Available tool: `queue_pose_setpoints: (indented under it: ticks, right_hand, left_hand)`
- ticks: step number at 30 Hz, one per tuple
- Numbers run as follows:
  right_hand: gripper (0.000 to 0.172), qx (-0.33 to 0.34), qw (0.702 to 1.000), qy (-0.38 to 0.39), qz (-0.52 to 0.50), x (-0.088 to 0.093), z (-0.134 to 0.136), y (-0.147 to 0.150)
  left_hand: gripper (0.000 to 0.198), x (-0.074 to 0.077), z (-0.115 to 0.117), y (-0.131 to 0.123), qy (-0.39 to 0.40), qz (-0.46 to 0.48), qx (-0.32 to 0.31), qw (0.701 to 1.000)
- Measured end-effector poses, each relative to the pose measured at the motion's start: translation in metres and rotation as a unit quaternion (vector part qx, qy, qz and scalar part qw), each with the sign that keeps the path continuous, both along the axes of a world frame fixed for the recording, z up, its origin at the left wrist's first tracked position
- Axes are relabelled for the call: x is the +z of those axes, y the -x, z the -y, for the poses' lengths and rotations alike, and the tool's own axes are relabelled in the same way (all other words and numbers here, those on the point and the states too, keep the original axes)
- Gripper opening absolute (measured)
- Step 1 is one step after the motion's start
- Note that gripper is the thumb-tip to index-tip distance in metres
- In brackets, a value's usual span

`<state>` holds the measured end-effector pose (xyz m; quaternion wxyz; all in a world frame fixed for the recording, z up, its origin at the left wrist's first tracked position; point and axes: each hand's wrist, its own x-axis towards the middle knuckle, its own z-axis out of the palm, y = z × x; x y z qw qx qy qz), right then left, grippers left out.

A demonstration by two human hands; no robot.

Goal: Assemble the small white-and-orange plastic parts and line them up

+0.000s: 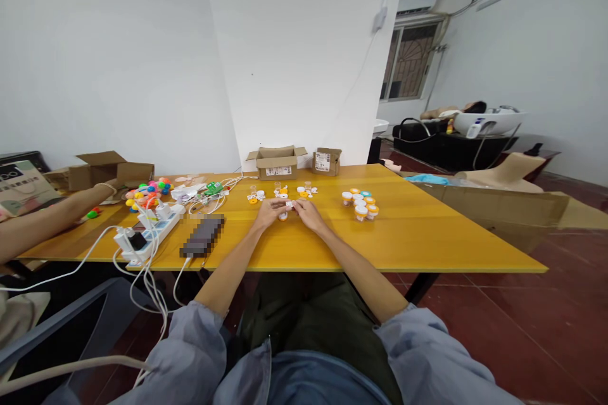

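Observation:
My left hand [270,212] and my right hand [308,215] meet over the middle of the table. Both are closed, with the fingertips pinching a small white piece with dark marks [289,204] between them; its exact kind is too small to make out. Just below the fingers stands a small jar with an orange band [283,216], partly covered by my left hand. Beyond my hands lie small groups of clear cups, orange rings [253,200] and white parts [260,194]. To the right of my right hand several small lidded jars [361,210] stand together, with white, orange and teal tops.
Two cardboard boxes, an open one [278,163] and a smaller one [325,162], stand at the back. Left are a power strip [159,234] with cables, a dark pixelated device [202,235] and colourful balls [147,193]. Another person's arm [57,218] reaches in from the left.

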<state>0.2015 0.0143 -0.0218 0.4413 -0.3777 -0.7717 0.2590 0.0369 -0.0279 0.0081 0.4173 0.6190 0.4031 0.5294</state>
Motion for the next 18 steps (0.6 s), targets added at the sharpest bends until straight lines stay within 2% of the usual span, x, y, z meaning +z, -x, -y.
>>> queue_pose_setpoints:
  ticks: [18]
  right_hand:
    - [0.036,0.012,1.0,0.021,-0.019,-0.0051,-0.0063,0.0034]
  left_hand:
    - [0.038,-0.0039,-0.0043,0.003,-0.009,-0.002,0.004,1.0]
